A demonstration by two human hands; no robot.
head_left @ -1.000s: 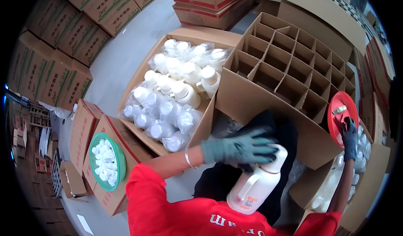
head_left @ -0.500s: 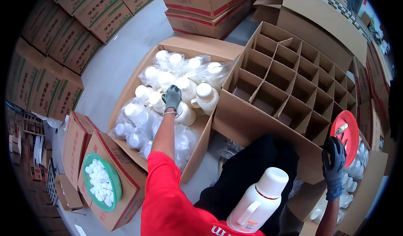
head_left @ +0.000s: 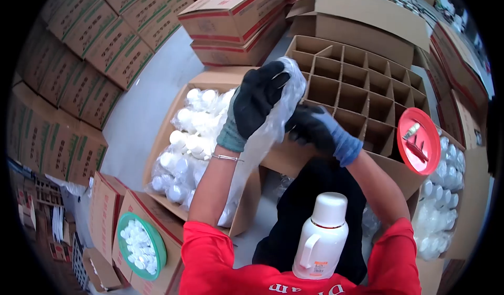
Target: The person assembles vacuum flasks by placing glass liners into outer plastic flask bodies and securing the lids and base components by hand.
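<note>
My left hand point(head_left: 257, 103), in a grey-and-black glove, is closed around the upper part of a crumpled clear plastic bag point(head_left: 291, 93) raised in front of me. My right hand point(head_left: 323, 132), gloved in blue and black, has its fingers curled against the bag's right side, their tips partly hidden. The bag hangs down over the carton point(head_left: 157, 137) of white thermos flasks point(head_left: 197, 144), several still wrapped in plastic. A white thermos flask point(head_left: 321, 242) with a handle and an orange label stands upright at my lap.
A carton with cardboard dividers point(head_left: 344, 80) stands ahead right, a red bowl point(head_left: 428, 156) with small tools at its near right corner. A green bowl point(head_left: 163, 248) of white caps sits on a carton at left. Stacked cartons point(head_left: 100, 43) line the left; another carton point(head_left: 467, 211) holds wrapped flasks.
My left hand has risen from the flasks and now holds a plastic bag. My right hand has left the red bowl and come in to the bag.
</note>
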